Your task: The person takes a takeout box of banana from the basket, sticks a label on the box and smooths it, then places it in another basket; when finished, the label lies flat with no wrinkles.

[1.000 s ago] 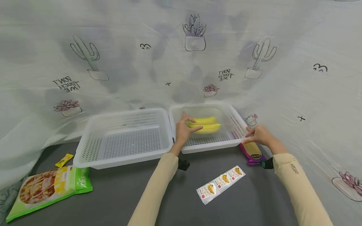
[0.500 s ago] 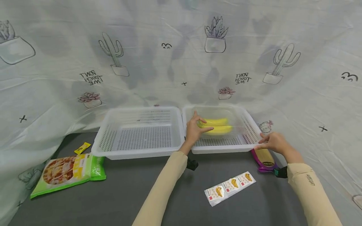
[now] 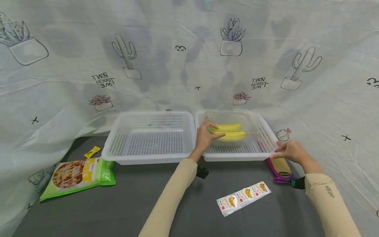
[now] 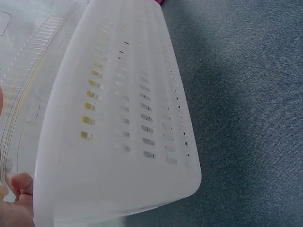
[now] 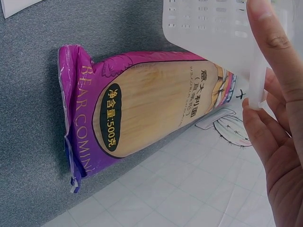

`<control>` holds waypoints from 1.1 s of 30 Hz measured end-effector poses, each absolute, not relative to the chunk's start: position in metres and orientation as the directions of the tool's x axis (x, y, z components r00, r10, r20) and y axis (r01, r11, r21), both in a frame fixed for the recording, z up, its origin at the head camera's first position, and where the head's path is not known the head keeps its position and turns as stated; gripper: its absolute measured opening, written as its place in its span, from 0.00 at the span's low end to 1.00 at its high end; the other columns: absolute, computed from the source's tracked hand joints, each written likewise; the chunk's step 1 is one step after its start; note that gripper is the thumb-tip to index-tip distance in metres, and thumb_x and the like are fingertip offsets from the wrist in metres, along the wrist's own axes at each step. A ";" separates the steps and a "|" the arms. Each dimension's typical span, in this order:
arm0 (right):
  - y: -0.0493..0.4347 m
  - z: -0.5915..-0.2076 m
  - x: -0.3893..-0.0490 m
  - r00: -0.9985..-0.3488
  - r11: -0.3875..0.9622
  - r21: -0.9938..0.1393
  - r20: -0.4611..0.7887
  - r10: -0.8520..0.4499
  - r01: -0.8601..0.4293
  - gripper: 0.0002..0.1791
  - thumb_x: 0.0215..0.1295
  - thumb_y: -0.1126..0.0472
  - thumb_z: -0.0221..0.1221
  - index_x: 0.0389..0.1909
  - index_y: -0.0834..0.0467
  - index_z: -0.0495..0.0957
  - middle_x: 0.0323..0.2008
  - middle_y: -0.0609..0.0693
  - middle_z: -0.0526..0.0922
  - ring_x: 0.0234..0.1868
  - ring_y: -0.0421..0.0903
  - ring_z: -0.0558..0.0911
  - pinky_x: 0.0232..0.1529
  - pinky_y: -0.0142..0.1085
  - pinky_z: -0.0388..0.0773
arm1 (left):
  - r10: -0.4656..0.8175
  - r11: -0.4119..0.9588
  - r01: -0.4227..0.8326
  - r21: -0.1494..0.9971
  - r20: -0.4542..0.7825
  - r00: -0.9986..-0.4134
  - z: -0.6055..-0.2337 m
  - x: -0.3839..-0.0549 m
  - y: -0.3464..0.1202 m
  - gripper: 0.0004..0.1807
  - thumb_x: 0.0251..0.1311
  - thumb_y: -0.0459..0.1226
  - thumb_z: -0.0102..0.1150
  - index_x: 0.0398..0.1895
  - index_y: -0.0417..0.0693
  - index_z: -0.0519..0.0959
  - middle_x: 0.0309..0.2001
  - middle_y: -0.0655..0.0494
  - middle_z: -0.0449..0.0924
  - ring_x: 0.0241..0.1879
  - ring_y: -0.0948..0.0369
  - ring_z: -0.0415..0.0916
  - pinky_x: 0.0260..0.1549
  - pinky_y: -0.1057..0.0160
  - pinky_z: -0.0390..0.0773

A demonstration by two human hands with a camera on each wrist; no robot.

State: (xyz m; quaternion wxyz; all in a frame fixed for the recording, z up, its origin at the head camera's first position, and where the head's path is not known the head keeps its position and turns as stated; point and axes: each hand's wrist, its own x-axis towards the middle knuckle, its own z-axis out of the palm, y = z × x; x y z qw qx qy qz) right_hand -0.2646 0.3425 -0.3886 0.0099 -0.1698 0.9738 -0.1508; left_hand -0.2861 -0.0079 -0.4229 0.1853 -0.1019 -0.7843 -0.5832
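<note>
Ahead of the left hand (image 3: 204,135), with the clear banana container (image 3: 231,130) already inside the white basket (image 3: 234,157), gripping that container's end, seemingly not yet released; at the right hand (image 3: 292,152), pinching the basket's rim, leaving the purple noodle pack (image 3: 280,168) outside, just below.

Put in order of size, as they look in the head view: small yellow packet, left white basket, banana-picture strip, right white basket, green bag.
1. Left white basket and right white basket: largest, but too alike to rank
2. Green bag
3. Banana-picture strip
4. Small yellow packet
</note>
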 end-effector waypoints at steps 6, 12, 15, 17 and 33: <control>0.344 -0.390 -0.264 -0.947 0.905 -0.289 0.019 -0.320 -0.312 0.26 0.43 0.48 0.75 0.31 0.69 0.86 0.55 0.70 0.70 0.18 0.39 0.52 0.17 0.31 0.54 | -0.051 0.308 0.406 0.860 0.441 -0.896 -0.425 -0.284 -0.011 0.20 0.39 0.40 0.79 0.31 0.40 0.80 0.71 0.41 0.54 0.70 0.50 0.53 0.65 0.40 0.55; 0.346 -0.392 -0.265 -0.950 0.905 -0.298 0.020 -0.312 -0.303 0.26 0.42 0.48 0.75 0.30 0.69 0.86 0.54 0.71 0.70 0.17 0.39 0.53 0.17 0.31 0.55 | -0.044 0.313 0.416 0.854 0.451 -0.892 -0.423 -0.280 -0.016 0.20 0.41 0.42 0.78 0.33 0.40 0.80 0.71 0.41 0.55 0.70 0.50 0.54 0.65 0.42 0.57; 0.346 -0.392 -0.267 -0.951 0.904 -0.305 0.024 -0.307 -0.300 0.27 0.42 0.48 0.75 0.29 0.70 0.86 0.53 0.72 0.70 0.17 0.39 0.54 0.17 0.31 0.55 | -0.041 0.287 0.417 0.863 0.446 -0.894 -0.418 -0.276 -0.020 0.20 0.42 0.41 0.78 0.33 0.39 0.81 0.72 0.42 0.55 0.71 0.51 0.53 0.63 0.46 0.63; 0.346 -0.393 -0.268 -0.951 0.903 -0.305 0.028 -0.308 -0.302 0.27 0.42 0.48 0.75 0.29 0.70 0.86 0.53 0.72 0.70 0.16 0.39 0.54 0.16 0.31 0.55 | -0.036 0.270 0.418 0.867 0.443 -0.896 -0.415 -0.274 -0.022 0.20 0.42 0.41 0.78 0.34 0.39 0.81 0.72 0.42 0.54 0.71 0.52 0.52 0.61 0.49 0.66; 0.346 -0.391 -0.267 -0.957 0.907 -0.325 -0.016 -0.289 -0.268 0.28 0.43 0.48 0.75 0.32 0.71 0.85 0.56 0.73 0.67 0.18 0.42 0.58 0.17 0.32 0.58 | 0.003 0.240 0.433 0.869 0.445 -0.895 -0.394 -0.253 -0.031 0.18 0.45 0.41 0.76 0.35 0.41 0.80 0.73 0.45 0.53 0.06 0.65 0.57 0.11 0.68 0.64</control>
